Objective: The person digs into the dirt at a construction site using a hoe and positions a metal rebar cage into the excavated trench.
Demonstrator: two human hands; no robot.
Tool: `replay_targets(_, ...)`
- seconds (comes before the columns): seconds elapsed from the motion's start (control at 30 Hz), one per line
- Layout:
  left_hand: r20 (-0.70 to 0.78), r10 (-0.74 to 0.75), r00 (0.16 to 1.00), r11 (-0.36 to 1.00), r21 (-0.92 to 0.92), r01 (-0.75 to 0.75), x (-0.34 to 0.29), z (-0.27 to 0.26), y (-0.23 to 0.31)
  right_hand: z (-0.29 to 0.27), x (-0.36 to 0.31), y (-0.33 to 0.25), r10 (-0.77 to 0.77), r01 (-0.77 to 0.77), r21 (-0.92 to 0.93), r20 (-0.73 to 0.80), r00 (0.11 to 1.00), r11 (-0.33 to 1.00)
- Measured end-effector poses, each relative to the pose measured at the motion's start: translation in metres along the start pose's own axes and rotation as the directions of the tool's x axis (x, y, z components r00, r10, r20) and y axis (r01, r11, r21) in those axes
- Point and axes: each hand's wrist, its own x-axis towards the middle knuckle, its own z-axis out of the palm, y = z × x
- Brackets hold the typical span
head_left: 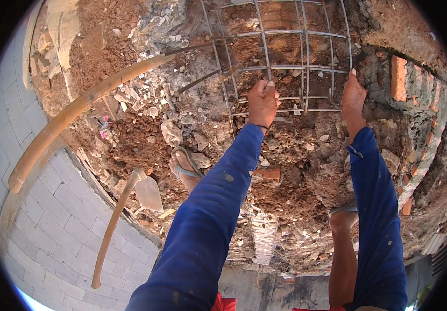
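A rebar cage of grey steel bars tied into a grid lies over reddish soil at the upper middle, running out of view at the top. My left hand is closed round the near end of one of its long bars, left of the middle. My right hand grips the cage at its right-hand long bar, with the thumb pointing away from me. Parts of the fingers on both hands are hidden. Both forearms, in blue sleeves, stretch forward from the lower edge.
A long curved wooden handle slants across the left, reaching near the cage. Below it a hoe rests with its wooden handle over grey pavers. Broken rubble covers the soil. A low brick wall borders the right side.
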Motion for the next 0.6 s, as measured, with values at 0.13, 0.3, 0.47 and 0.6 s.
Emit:
replay_targets(0.13,0.012,-0.018,1.0,1.0,0.006,0.018,0.003,0.0,-0.004,-0.001,0.005,0.003,0.004,-0.004,0.014,0.009,1.0,1.0)
replay_targets(0.3,-0.006,-0.038,0.999,0.999,-0.009,0.038,0.006,-0.001,-0.015,0.001,0.001,0.002,0.003,-0.003,0.001,0.038,0.999,1.0)
replay_targets(0.47,-0.05,-0.04,0.998,0.999,-0.011,0.04,0.006,0.0,-0.019,0.003,0.0,0.001,0.02,-0.02,-0.002,0.039,0.999,1.0)
replay_targets(0.6,-0.021,-0.048,0.999,0.998,0.031,0.049,0.002,0.006,-0.015,-0.004,0.006,0.004,0.012,-0.011,-0.045,0.022,1.0,0.999)
